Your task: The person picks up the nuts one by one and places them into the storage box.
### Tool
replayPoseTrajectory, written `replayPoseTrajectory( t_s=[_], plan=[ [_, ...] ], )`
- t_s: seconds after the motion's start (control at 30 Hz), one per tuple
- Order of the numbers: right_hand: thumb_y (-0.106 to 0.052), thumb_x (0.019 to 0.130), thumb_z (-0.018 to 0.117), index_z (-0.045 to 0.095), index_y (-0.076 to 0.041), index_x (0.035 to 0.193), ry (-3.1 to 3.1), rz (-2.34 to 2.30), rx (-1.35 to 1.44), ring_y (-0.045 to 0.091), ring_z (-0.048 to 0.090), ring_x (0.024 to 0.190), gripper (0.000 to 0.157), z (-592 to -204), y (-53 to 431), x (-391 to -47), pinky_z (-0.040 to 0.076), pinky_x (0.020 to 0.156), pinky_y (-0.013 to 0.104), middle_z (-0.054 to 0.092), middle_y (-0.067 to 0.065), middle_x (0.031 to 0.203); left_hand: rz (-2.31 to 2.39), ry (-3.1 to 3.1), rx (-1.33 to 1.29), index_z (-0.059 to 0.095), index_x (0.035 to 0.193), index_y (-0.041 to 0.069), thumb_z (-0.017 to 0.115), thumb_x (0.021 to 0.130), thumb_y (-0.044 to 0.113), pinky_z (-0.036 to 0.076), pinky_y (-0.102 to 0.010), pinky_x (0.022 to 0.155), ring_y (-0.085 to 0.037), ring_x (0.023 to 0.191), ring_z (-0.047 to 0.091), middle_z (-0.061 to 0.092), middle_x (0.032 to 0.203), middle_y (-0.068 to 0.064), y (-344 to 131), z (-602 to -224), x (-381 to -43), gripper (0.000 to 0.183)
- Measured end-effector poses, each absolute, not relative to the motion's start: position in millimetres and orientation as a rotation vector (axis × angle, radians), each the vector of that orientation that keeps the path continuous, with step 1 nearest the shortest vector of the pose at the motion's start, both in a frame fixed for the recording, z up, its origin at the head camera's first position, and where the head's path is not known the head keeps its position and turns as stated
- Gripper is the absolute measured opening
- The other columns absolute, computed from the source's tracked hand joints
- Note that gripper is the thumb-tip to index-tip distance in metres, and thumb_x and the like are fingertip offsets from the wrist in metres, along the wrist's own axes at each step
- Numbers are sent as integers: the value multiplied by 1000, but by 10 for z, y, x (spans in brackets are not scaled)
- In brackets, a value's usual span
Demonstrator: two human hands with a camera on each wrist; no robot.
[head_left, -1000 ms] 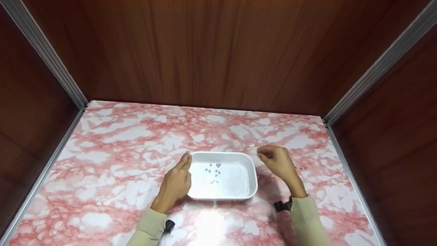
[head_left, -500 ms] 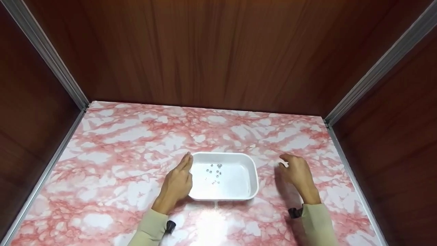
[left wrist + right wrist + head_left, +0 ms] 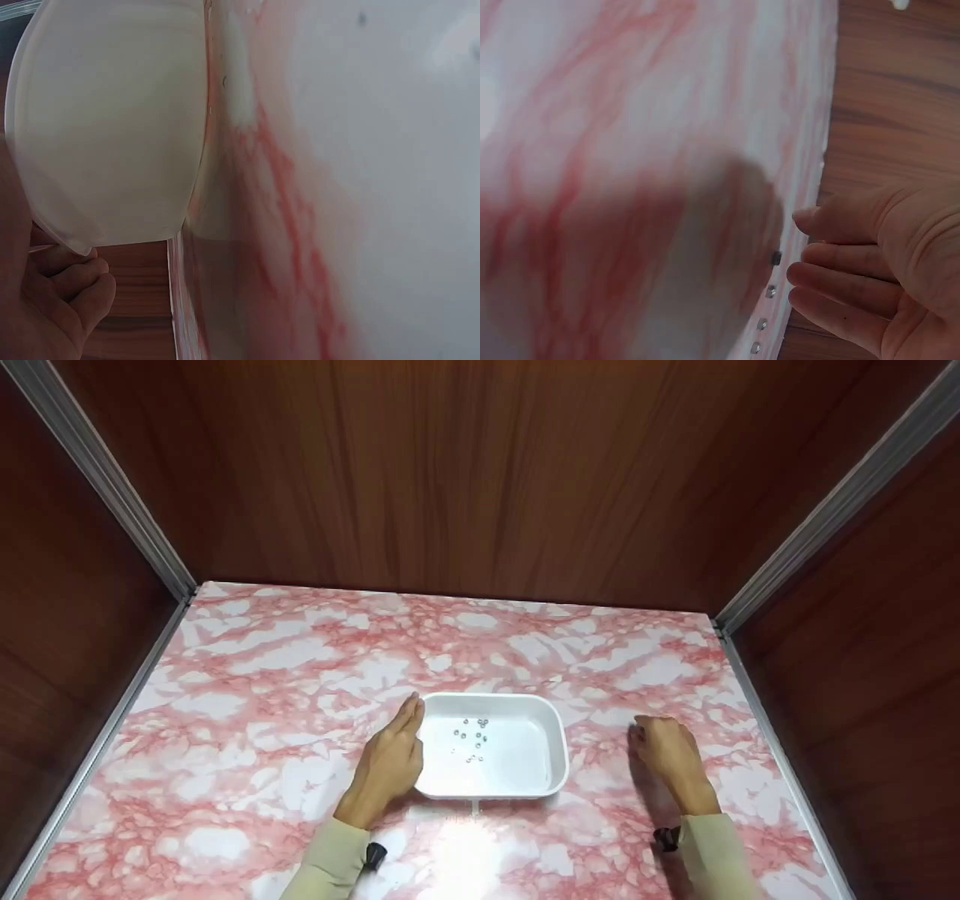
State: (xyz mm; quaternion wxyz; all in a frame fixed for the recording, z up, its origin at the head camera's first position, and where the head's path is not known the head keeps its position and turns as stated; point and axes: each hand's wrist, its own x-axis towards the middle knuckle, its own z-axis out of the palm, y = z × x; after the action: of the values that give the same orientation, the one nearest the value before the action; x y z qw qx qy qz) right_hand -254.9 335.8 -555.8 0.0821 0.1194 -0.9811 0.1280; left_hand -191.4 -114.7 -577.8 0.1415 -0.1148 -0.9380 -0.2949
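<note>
A white rectangular tray stands on the table, with several small, shiny, ring-like metal pieces lying in its left half. My left hand holds the tray at its left side; in the left wrist view its curled fingers meet the rim at a corner. To the right of the tray, my right hand hovers low over the table. The right wrist view shows its thumb and fingers apart beside a row of several similar small metal pieces, with nothing seen between them.
A red-and-white marbled table lies under everything. Brown wood-grain panels enclose it at the back and both sides, with grey metal strips along the corners. Dark wrist cameras sit below both hands.
My right hand has moved away from the tray, rightward and down toward the table, over the row of small metal pieces. The left hand and tray have stayed in place.
</note>
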Motion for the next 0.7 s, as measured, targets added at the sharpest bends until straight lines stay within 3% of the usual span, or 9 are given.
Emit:
replayPoseTrajectory(
  t_s=[0.17,0.53,0.7],
  plan=[
    [-6,94,70,71,-8,78,-2926,245,371,40,69,67,16,-5588,3390,-2559,55,60,54,75,18,76,-846,-2705,-321,49,152,-6,57,98,4,56,-44,105,-33,144,55,47,164,-18,-1148,-5778,-1912,55],
    [3,86,69,79,-11,77,-2912,109,446,40,70,66,20,-5628,3395,-2629,57,58,55,77,12,74,-818,-2709,-330,49,152,-7,56,99,6,53,-46,110,-34,145,53,48,163,-19,-1136,-5783,-1921,56],
    [6,82,66,76,-11,73,-2928,104,441,36,68,63,22,-5628,3368,-2651,55,56,50,75,12,71,-812,-2710,-337,48,152,-8,55,99,6,58,-45,100,-36,142,56,47,163,-20,-1142,-5781,-1928,55]
  ],
)
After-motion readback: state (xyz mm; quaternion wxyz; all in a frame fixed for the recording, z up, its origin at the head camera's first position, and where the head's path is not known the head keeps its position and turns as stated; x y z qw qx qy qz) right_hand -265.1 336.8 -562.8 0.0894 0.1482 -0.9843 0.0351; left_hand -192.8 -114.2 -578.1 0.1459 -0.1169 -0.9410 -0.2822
